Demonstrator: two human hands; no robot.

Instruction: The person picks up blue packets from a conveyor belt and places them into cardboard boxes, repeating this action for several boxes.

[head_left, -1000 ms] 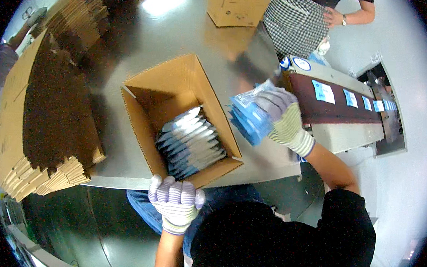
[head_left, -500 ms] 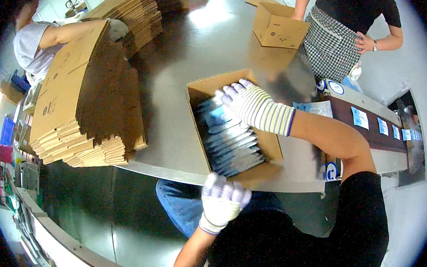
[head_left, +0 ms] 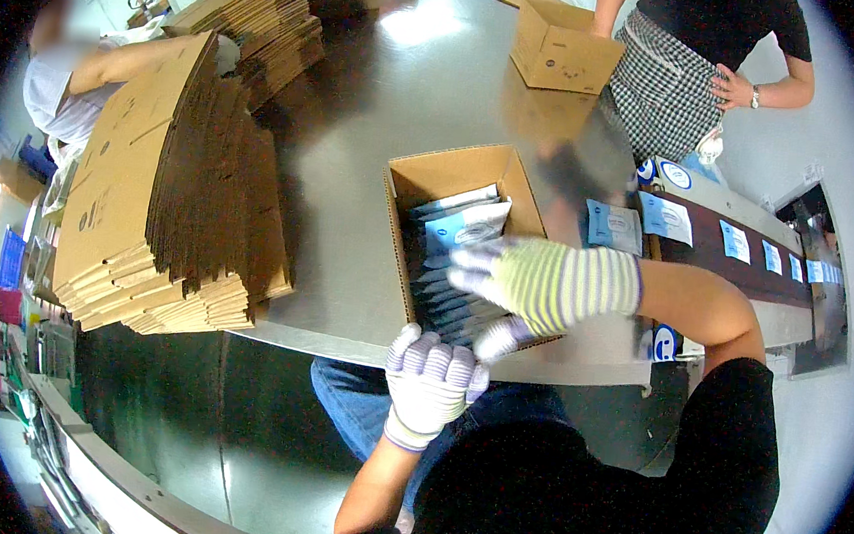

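Note:
An open cardboard box (head_left: 526,179) stands near the table's front edge with a row of blue-and-white packets (head_left: 470,225) packed inside. My left hand (head_left: 428,388), in a white-and-purple striped glove, has its fingers curled over the box's near edge. Over the right part of the box is my right hand (head_left: 546,286) in a striped glove, slightly blurred. Its fingers stretch out above the packets, apparently holding nothing, and hide some of them. To the right of the box, a loose blue packet (head_left: 614,228) lies at the end of the conveyor belt (head_left: 699,256).
Several packets (head_left: 737,242) sit in line on the belt. Tall stacks of flattened cartons (head_left: 129,168) fill the table's left side, where one person reaches across. At the far right another person has a hand in a second carton (head_left: 563,62). Bare metal tabletop (head_left: 353,191) lies between.
My right hand has drawn back from the box's far end toward me and to the right, uncovering packets. My left hand has shifted slightly up and left. The belt's packets have advanced toward the table.

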